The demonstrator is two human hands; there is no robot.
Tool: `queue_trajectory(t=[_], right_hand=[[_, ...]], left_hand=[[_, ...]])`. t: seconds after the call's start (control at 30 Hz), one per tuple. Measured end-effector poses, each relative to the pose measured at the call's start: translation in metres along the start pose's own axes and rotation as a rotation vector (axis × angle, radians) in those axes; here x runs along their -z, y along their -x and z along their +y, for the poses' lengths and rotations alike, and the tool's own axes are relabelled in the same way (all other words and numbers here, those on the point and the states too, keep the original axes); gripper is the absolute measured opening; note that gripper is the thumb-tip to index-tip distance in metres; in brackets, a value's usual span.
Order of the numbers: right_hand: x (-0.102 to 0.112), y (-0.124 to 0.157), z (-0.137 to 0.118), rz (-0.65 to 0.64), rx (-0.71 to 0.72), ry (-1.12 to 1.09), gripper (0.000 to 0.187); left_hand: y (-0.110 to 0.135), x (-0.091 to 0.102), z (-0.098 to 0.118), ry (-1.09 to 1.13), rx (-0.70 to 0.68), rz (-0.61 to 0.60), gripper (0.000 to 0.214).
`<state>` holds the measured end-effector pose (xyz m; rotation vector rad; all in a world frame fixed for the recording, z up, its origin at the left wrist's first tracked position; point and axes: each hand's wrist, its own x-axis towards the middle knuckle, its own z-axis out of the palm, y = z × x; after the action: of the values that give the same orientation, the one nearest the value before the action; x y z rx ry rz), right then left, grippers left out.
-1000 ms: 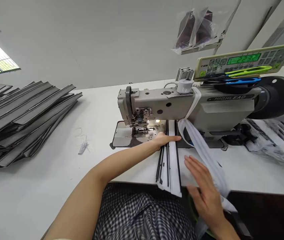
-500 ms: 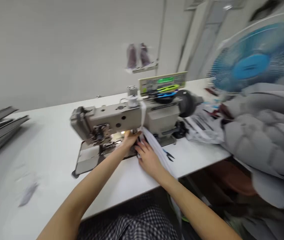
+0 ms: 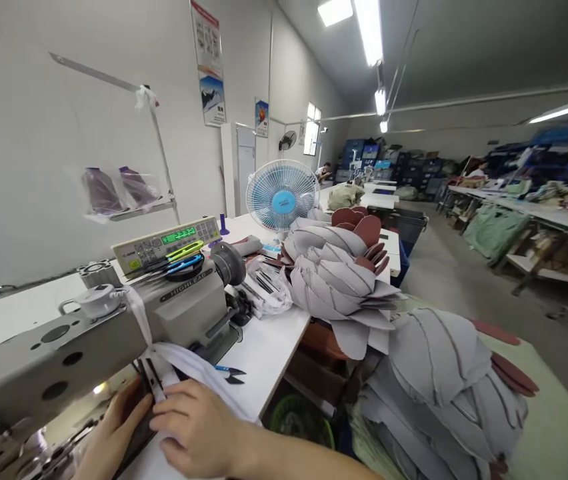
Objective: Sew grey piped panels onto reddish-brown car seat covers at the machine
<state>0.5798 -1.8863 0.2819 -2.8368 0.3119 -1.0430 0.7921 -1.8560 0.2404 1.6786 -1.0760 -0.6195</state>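
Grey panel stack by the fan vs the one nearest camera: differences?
The grey panel stack by the fan stands beside the white table, with dark red pieces on top. The nearest grey stack sits lower, right of the table, with red pieces at its right edge. Both are fanned, stitched panels.

We're looking into a garment factory floor: an industrial sewing machine (image 3: 89, 333) is sitting on the white worktop (image 3: 269, 347), stacks of cut grey fabric pieces (image 3: 344, 280) are piling up beyond it, a blue fan (image 3: 282, 195) is standing behind, and long tables (image 3: 529, 213) are stretching under strip lights (image 3: 369, 30).
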Motion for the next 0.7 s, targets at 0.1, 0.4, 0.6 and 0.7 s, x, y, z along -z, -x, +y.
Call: queue_trajectory(t=[0.1,0.4,0.6,0.7], right_hand=[[0.005,0.009,-0.007,0.054,-0.054,-0.076,0.024],[-0.012,0.021,-0.083,-0.022,-0.025,-0.363,0.023],[-0.059,0.022,-0.100,-0.055,0.015,-0.364,0.023],[-0.073,0.034,-0.093,-0.029,0.013,-0.224,0.027]], left_hand=[[0.026,0.011,-0.014,0.001,-0.033,-0.090,0.065],[0.164,0.163,-0.009,-0.746,-0.271,0.066,0.030],[0.220,0.282,-0.036,-0.863,0.325,0.496,0.072],[0.230,0.278,-0.050,-0.799,0.364,0.475,0.069]])
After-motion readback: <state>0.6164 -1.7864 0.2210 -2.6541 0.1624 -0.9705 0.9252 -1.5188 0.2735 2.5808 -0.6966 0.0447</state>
